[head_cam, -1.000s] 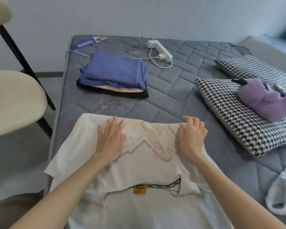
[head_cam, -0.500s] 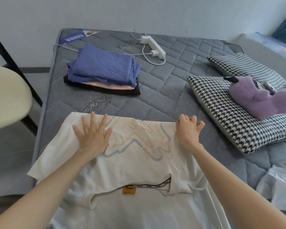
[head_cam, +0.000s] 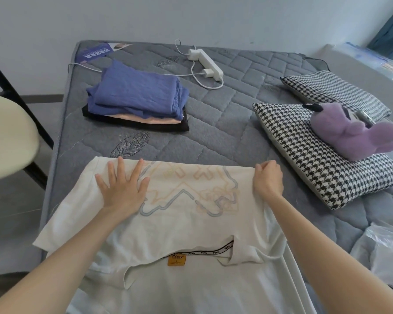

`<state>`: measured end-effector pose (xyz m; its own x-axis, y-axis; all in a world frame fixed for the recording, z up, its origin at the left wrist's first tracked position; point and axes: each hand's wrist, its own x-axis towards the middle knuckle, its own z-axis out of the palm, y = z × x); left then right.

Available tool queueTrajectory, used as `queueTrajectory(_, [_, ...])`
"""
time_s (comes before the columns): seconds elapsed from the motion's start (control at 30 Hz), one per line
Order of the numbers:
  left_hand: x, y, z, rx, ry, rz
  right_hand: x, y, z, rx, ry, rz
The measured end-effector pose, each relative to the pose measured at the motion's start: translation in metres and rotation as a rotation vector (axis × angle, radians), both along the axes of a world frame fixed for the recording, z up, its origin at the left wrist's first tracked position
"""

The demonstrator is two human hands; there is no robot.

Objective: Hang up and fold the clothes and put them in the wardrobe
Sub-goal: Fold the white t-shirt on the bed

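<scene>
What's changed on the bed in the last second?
Left hand slid left across the shirt, fingers spreading flat. Right hand stayed at the fold's right end, fingers curling tighter. Folded pile, pillows and toy unchanged.

Both bare arms reach forward, one hand flat and one curled.

The left hand [head_cam: 123, 189] lies palm down with fingers straight and spread wide, thumb out to the right, pressing flat on the white shirt [head_cam: 191, 227]. The left forearm [head_cam: 55, 257] runs in from the lower left corner. The right hand [head_cam: 268, 181] shows its back, knuckles up, fingers curled under and gripping the far right corner of the shirt's fold. The right forearm [head_cam: 327, 245] comes in from the lower right.
</scene>
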<state>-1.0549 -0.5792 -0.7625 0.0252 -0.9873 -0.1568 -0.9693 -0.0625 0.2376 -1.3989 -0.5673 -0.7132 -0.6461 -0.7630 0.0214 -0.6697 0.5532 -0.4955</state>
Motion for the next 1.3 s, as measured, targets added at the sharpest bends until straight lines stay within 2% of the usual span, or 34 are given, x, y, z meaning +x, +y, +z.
queueTrajectory(0.07, [0.0, 0.001, 0.0, -0.012, 0.004, 0.0, -0.007, 0.005, 0.001, -0.072, -0.161, -0.1])
queueTrajectory(0.2, [0.001, 0.001, -0.001, -0.033, 0.003, 0.007, -0.013, 0.015, 0.002, 0.026, -0.438, -0.132])
queueTrajectory(0.37, [0.0, 0.002, -0.001, -0.026, 0.0, 0.008, -0.01, 0.014, 0.003, -0.062, -0.446, -0.097])
queueTrajectory(0.6, [0.0, 0.003, 0.0, -0.044, 0.014, 0.015, -0.012, 0.01, 0.006, -0.232, -0.571, -0.267])
queueTrajectory(0.67, [-0.002, 0.004, -0.001, -0.067, 0.026, 0.023, -0.013, 0.008, 0.011, -0.16, -0.719, -0.293])
queueTrajectory(0.77, [-0.002, 0.004, -0.004, -0.087, 0.031, 0.03, -0.017, 0.007, 0.025, 0.025, -1.152, -0.307])
queueTrajectory(0.83, [-0.001, 0.003, -0.006, -0.092, 0.023, 0.029, -0.019, 0.009, 0.027, 0.012, -1.284, -0.33])
queueTrajectory(0.93, [0.0, 0.001, -0.01, -0.096, 0.028, 0.029, -0.016, 0.012, 0.025, -0.097, -1.307, -0.419])
queueTrajectory(1.03, [0.002, -0.001, -0.013, -0.092, 0.018, 0.027, -0.011, 0.013, 0.021, -0.32, -1.176, -0.649])
queueTrajectory(1.1, [0.003, -0.001, -0.014, -0.091, 0.015, 0.022, -0.01, 0.015, 0.017, -0.444, -1.094, -0.704])
queueTrajectory(1.3, [0.004, -0.002, -0.014, -0.064, 0.018, 0.02, -0.011, 0.021, -0.005, -0.351, -0.767, -0.592])
